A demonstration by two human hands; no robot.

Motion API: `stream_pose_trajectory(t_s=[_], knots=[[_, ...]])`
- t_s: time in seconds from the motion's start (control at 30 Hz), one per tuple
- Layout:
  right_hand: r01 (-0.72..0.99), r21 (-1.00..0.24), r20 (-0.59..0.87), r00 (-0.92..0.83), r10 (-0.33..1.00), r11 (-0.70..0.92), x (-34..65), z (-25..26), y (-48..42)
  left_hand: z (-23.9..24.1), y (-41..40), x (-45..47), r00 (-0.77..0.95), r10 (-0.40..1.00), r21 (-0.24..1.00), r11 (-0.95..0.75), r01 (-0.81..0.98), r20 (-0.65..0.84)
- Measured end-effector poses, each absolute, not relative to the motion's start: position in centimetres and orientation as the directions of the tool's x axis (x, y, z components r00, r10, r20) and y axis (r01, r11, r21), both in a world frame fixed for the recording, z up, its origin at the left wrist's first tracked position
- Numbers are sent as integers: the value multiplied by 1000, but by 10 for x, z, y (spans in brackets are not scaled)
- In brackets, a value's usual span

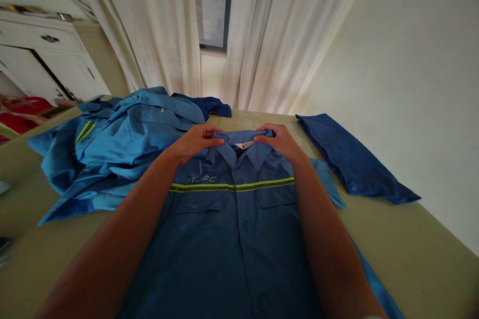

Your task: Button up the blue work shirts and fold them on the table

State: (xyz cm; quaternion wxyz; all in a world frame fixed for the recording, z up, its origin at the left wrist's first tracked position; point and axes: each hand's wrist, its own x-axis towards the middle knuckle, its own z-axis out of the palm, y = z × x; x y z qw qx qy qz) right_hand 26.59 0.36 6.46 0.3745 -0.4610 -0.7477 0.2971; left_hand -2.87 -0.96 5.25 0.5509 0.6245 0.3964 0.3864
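A blue work shirt (232, 229) with a yellow-green reflective stripe lies flat, front up, on the olive table (411, 254) before me. Its collar (241, 140) points away from me and shows a small white label. My left hand (194, 140) pinches the left end of the collar with closed fingers. My right hand (280, 140) grips the right end the same way. Both forearms stretch over the shirt's chest.
A heap of lighter blue shirts (116, 144) lies at the left of the table. A dark blue folded garment (352, 159) rests at the right near the wall. White drawers (45, 55) stand at far left; curtains (157, 25) hang behind the table.
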Motion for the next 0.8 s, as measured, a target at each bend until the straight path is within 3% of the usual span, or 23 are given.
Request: stream_pose_trajectory(t_s=[0.13,0.2,0.27,0.37,0.47,0.6,0.8], knots=[[426,-800,323,-289,901,423,264,66,5,56,-8,-27,266,951,970,-198,138,156],[525,-724,387,-227,894,447,259,58,9,50,-4,-21,139,954,900,-296,320,264],[693,-593,471,-113,875,409,250,44,13,38,-1,-13,38,907,741,-365,564,419],[874,-397,511,-44,859,281,232,21,15,14,-1,-2,154,856,438,-398,806,494],[931,-296,413,-76,908,213,216,0,11,-12,-6,6,334,883,271,-427,863,329],[931,-259,212,-203,956,256,206,-22,7,-35,-12,13,367,897,236,-423,875,247],[926,-271,290,-181,940,262,198,-15,5,-4,-6,11,345,869,332,-462,823,354]])
